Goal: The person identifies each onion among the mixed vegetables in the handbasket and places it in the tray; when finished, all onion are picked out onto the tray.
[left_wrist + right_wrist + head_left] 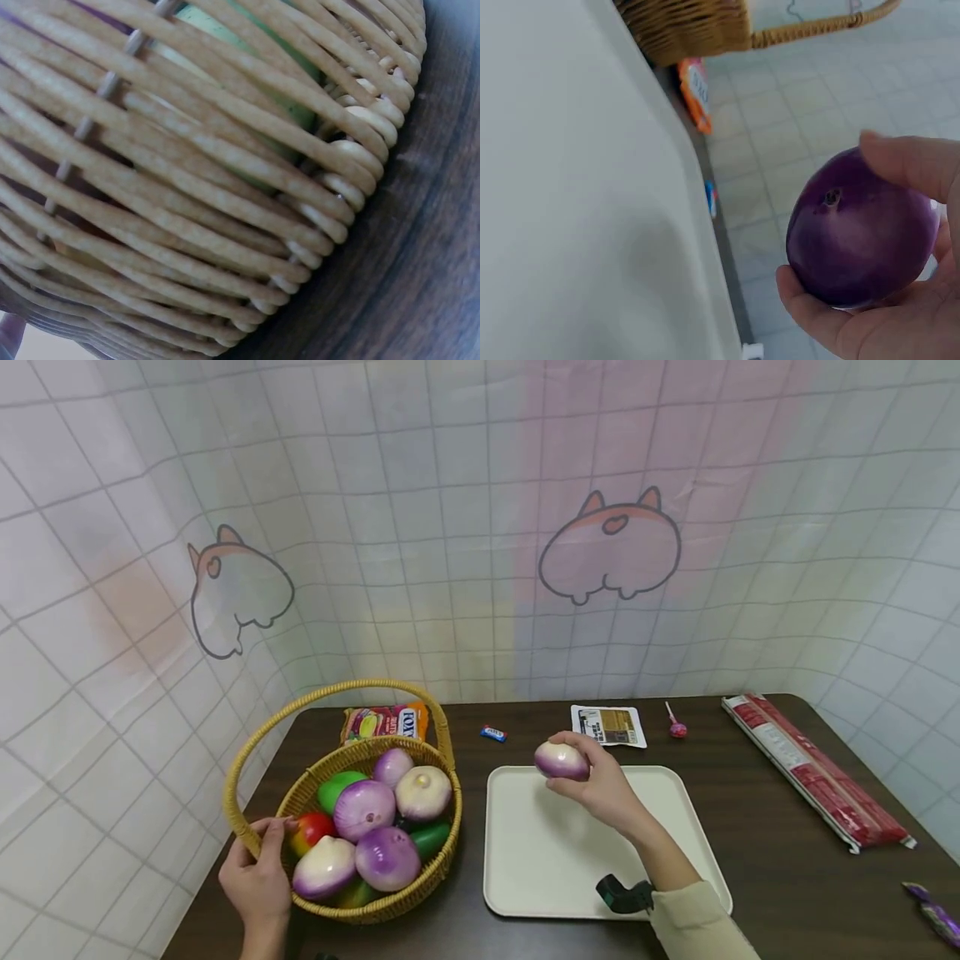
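The right hand [600, 785] holds one onion [558, 762], pinching it between the thumb and the fingers. This onion is in the air above the far part of one cream tray [532, 843], and it does not touch the tray. In the right wrist view its side with the root mark is seen, dark purple.

The left hand [257, 872] grips one wicker basket [405, 906] at its left side, near the foot of the handle, with the thumb at the rim. (How firmly it presses, I cannot tell.)

Inside the basket I count five more onions [364, 810], so there are six in total. Among them are one red and yellow fruit [311, 833], one bright green piece [339, 789] and one dark green piece [431, 841]; what lies deeper is partly hidden.

On the dark table [787, 893] there are six packaged sweets or foods: one orange bag [386, 724] behind the basket, one small blue packet [493, 733], one white packet [609, 727], one lollipop [678, 729], one long red package [817, 772] and one purple wrapped piece [940, 920].
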Demonstrator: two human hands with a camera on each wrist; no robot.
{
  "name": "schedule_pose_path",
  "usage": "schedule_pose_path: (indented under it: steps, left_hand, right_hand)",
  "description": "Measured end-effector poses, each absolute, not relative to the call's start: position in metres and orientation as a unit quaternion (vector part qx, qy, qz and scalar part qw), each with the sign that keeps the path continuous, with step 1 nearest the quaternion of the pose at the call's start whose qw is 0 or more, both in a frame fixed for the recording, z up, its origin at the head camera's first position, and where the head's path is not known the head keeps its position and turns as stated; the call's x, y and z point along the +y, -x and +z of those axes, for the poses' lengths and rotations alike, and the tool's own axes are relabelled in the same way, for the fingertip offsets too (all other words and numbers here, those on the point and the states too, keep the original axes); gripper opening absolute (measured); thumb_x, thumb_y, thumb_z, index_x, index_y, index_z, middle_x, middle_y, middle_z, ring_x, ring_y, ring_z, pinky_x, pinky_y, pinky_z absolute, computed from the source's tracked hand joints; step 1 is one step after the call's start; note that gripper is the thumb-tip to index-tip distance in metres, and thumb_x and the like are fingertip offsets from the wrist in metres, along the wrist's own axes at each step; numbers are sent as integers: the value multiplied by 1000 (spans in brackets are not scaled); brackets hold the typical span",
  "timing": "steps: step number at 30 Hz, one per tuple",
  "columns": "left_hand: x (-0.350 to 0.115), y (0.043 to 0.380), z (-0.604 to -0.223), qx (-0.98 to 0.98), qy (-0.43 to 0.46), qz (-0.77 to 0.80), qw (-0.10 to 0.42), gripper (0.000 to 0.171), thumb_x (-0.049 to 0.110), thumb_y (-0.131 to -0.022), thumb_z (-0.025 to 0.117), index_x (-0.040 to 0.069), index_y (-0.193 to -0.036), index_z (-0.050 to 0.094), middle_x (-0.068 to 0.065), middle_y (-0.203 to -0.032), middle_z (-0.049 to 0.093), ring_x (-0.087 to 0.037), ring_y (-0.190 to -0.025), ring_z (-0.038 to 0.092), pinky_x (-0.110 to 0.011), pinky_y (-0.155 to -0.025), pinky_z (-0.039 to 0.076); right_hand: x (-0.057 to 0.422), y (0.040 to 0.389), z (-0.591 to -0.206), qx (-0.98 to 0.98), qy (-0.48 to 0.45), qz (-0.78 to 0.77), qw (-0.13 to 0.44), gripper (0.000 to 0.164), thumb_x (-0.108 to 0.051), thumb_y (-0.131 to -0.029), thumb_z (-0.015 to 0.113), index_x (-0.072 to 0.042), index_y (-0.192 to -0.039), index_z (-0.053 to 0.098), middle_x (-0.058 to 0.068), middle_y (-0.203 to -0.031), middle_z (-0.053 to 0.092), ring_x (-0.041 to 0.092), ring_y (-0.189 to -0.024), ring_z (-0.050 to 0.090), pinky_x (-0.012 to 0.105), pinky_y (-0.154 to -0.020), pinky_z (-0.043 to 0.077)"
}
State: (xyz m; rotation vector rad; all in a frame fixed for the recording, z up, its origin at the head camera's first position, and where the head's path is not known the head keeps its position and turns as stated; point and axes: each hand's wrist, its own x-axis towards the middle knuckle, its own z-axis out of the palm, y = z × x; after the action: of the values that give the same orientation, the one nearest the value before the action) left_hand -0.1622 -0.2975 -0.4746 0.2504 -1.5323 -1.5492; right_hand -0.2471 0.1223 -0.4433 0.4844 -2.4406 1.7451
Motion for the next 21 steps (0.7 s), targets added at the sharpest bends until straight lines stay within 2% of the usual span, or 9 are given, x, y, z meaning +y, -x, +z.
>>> schedule_pose_path:
  steps: [5,11,17,21]
  left_hand:
    - [-296,162,-473,-623,-106,-627,455,22,0,-91,65,-21,-90,62,5,-71,71,-5,-68,68,-14,-72,51]
    - [-296,161,-473,-633,-112,-616,456,23,3,-92,65,-20,-90,62,6,-71,71,-5,-70,67,-15,-72,50]
    - [-298,161,-474,-628,-101,-622,456,22,-1,-92,63,-22,-89,61,5,-71,71,-4,-70,67,-14,-73,49]
    - [-297,161,-474,-628,-102,-622,457,22,0,-92,63,-22,-89,61,5,-70,71,-4,-69,67,-14,-72,49]
  right_hand:
    - [134,247,-449,-799,-119,588,29,48,-14,-83,79,-11,-126,58,15,-126,57,29,-110,53,35,-87,48]
    - [143,244,-453,-807,-92,582,46,36,-23,-92,70,-10,-124,60,16,-130,55,30,-113,51,31,-82,51]
    - [162,242,-464,-825,-81,555,69,45,-17,-90,72,-6,-131,57,19,-134,53,31,-110,51,35,-81,47]
    - [176,240,-468,-836,-67,540,73,57,-22,-89,73,-7,-138,49,20,-134,53,29,-107,52,33,-81,46]
